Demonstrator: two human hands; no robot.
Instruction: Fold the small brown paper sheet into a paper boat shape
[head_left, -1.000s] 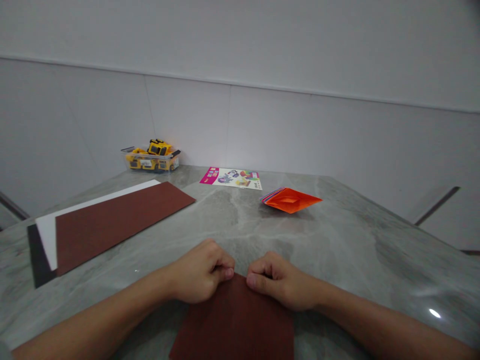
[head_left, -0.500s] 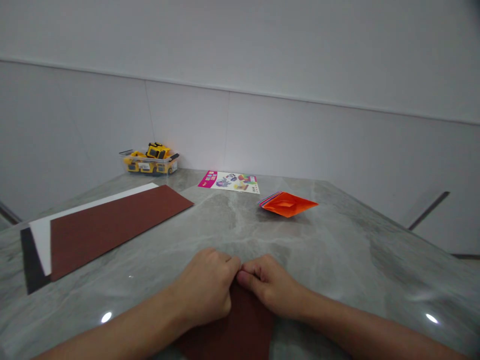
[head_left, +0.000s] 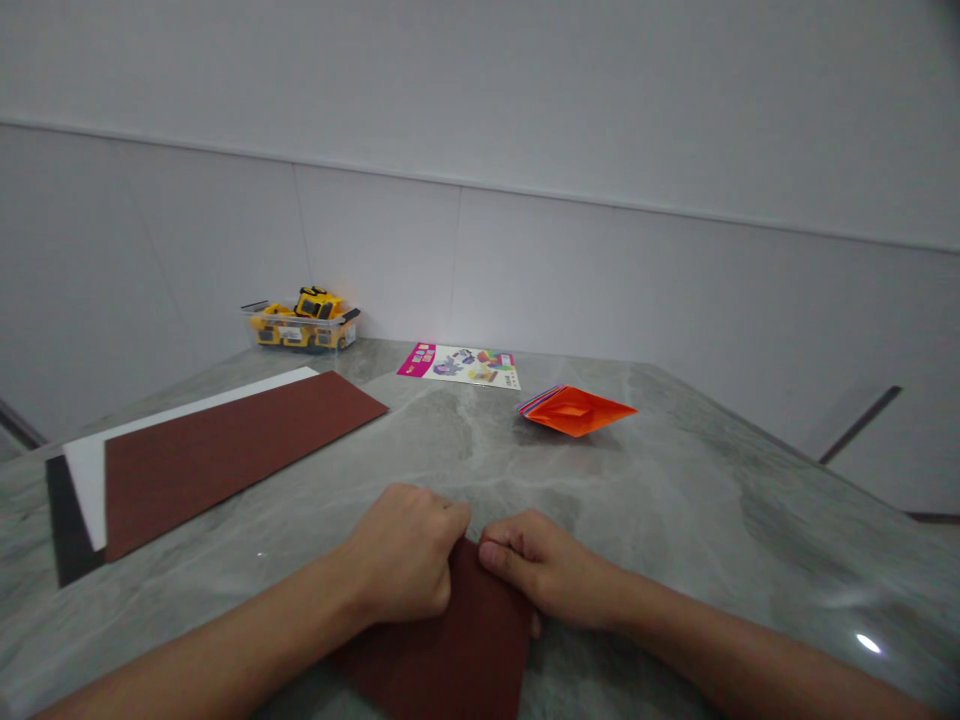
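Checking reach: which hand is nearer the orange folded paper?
Right. The right hand sits nearer the camera than the orange folded paper, slightly left; the left hand, farther left. Both pinch the brown sheet.

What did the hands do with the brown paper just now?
The left hand and right hand slid toward each other along the far edge of the dark brown paper sheet, still gripping it. The orange folded paper, long brown board and yellow toy truck stayed put.
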